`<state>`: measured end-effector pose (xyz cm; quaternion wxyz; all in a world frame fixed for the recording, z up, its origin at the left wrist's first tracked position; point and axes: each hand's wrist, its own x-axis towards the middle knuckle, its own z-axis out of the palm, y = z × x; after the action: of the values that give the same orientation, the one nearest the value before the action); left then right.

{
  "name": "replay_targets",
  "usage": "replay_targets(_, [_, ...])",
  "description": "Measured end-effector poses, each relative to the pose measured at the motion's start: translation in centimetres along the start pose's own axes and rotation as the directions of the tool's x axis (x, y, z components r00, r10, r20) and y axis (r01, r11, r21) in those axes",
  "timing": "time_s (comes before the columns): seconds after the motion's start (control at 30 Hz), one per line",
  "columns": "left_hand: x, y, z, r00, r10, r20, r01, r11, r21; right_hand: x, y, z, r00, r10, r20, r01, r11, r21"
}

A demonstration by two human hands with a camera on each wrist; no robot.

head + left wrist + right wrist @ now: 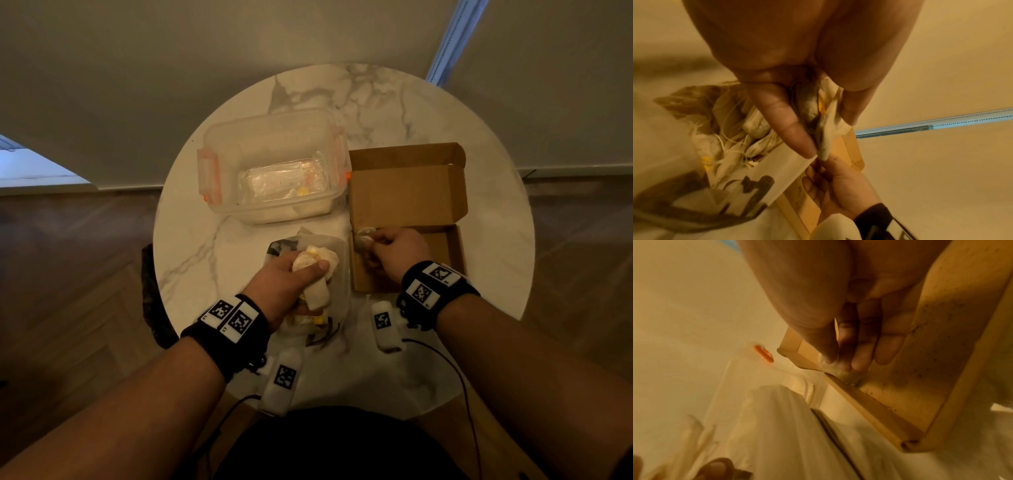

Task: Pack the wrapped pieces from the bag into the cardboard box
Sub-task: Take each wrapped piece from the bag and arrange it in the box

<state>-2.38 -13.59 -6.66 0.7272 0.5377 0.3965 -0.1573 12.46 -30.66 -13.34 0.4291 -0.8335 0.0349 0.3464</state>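
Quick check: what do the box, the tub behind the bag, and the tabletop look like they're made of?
Cardboard box: plain brown cardboard, matte, with folded flaps and raw edges. Tub: clear, slightly cloudy plastic, probably rigid, with orange clip latches; its contents show through the walls. Table: white with grey veining and a smooth sheen, so marble or a marble-look surface; I cannot tell which.

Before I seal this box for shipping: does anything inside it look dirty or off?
Yes. The box floor is peppered with small dark specks, like crumbs or loose grit, thickest near the corner where the right hand sets a wrapped piece. What they are I cannot tell.
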Motion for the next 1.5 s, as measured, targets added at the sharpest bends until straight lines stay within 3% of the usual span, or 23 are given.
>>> replay_targets(0.17, [-0.1, 0.4, 0.0, 0.998, -0.054, 0.041, 0.058, 0.994, -0.09, -0.1, 0.5, -0.8, 0.982, -0.189, -0.001, 0.187, 0.975, -0.118])
replay_targets(0.3, [-0.1, 0.6, -0.1, 0.994, -0.081, 0.07, 0.092, 0.982, -0.167, -1.3, 1.5, -1.5, 0.978, -0.165, -0.131, 0.142, 0.976, -0.164])
replay_targets(0.37, [0.0, 0.6, -0.2, 0.994, -0.074, 0.082, 0.088, 0.978, -0.19, -1.4, 2.0, -1.3, 0.991, -0.109, -0.075, 0.087, 0.964, -0.251])
replay_targets(0.43, [0.0, 0.4, -0.2, 0.996, -0.046, 0.079, 0.06, 0.982, -0.181, -1.2, 2.4, -0.8, 0.996, -0.065, 0.061, 0.079, 0.961, -0.266])
replay_targets(0.53, [-0.1, 0.3, -0.1, 0.998, 0.016, 0.066, -0.006, 0.988, -0.153, -0.9, 3.1, 0.2, 0.974, -0.119, 0.195, 0.182, 0.92, -0.347])
replay_targets(0.73, [-0.3, 0.4, 0.3, 0.996, 0.084, 0.025, -0.077, 0.976, -0.203, -0.7, 4.1, 0.8, 0.935, -0.284, 0.213, 0.354, 0.785, -0.508])
replay_targets(0.93, [-0.4, 0.5, 0.7, 0.997, 0.082, 0.014, -0.078, 0.977, -0.2, -0.6, 5.1, -0.2, 0.944, -0.289, 0.159, 0.329, 0.827, -0.455])
replay_targets(1.07, [-0.4, 0.2, 0.8, 0.997, 0.08, 0.007, -0.077, 0.98, -0.185, -0.4, 5.3, -0.5, 0.919, -0.343, 0.194, 0.394, 0.772, -0.5])
replay_targets(1.2, [-0.4, 0.2, 1.3, 0.996, 0.093, 0.001, -0.091, 0.977, -0.194, -1.1, 4.5, -1.1, 0.92, -0.33, 0.211, 0.391, 0.814, -0.43])
replay_targets(1.33, [-0.7, 0.9, 2.0, 0.99, 0.137, 0.017, -0.13, 0.965, -0.228, -2.5, 2.5, -2.1, 0.932, -0.358, 0.059, 0.354, 0.862, -0.362])
replay_targets(1.4, [-0.8, 1.3, 2.4, 0.986, 0.165, 0.026, -0.154, 0.957, -0.245, -4.0, 0.6, -2.6, 0.935, -0.353, 0.015, 0.348, 0.912, -0.219])
replay_targets(1.5, [-0.9, 2.0, 2.9, 0.976, 0.211, 0.057, -0.19, 0.948, -0.256, -6.7, -2.5, -3.2, 0.928, -0.357, 0.102, 0.343, 0.93, 0.133])
